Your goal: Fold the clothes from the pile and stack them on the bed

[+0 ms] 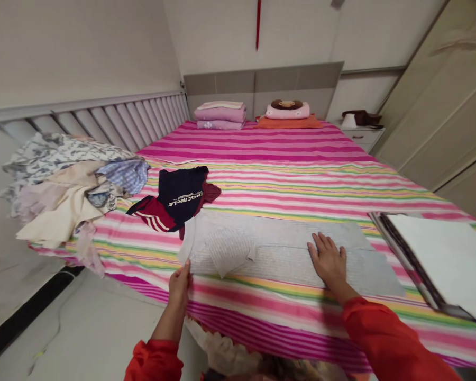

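A pair of pale grey, finely striped trousers point(289, 235) lies lengthwise across the bed, with its white waistband at the left and the legs reaching right. A pointed flap point(232, 251) of the same cloth is folded over near the waistband. My left hand point(179, 283) pinches the near corner of the waistband at the bed's front. Palm down and fingers spread, my right hand point(328, 260) rests on the leg part. Just beyond the waistband lies a navy and maroon shirt point(182, 196) with white lettering, touching or nearly touching the trousers.
Striped bedding point(269, 182) covers the bed. A rumpled clothes pile point(71, 185) sits at the left edge. Folded dark and white cloths point(440, 264) lie at right. Purple folded bedding point(221, 115) and a pink-and-orange stack point(287, 119) stand by the headboard point(222, 84).
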`<state>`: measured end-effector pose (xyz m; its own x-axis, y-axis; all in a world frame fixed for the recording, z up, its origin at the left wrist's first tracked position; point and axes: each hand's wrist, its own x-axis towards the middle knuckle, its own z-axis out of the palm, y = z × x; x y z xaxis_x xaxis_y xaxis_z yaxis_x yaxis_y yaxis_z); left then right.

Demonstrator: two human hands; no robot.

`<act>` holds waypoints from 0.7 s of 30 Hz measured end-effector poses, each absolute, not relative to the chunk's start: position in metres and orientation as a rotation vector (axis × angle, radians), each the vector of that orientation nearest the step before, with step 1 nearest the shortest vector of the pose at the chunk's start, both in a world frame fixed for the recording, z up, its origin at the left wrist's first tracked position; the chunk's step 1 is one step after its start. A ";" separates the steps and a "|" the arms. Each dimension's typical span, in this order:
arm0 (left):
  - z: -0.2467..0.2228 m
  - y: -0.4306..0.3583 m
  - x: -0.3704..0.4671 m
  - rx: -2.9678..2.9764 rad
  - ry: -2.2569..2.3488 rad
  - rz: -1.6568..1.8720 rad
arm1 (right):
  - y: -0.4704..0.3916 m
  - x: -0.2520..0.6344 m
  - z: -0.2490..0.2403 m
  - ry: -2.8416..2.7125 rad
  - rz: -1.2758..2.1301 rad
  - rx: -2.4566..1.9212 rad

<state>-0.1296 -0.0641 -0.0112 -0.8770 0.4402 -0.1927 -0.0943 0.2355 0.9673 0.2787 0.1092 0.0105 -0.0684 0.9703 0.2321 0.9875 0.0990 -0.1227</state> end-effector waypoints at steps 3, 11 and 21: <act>-0.011 -0.063 -0.129 0.215 1.902 1.638 | 0.109 0.278 0.012 -2.121 -0.076 -1.959; -0.005 -0.066 -0.142 0.224 2.057 1.648 | 0.108 0.275 0.019 -2.103 -0.048 -1.974; 0.023 -0.048 -0.096 0.896 2.194 1.498 | 0.111 0.277 0.013 -2.099 -0.065 -1.964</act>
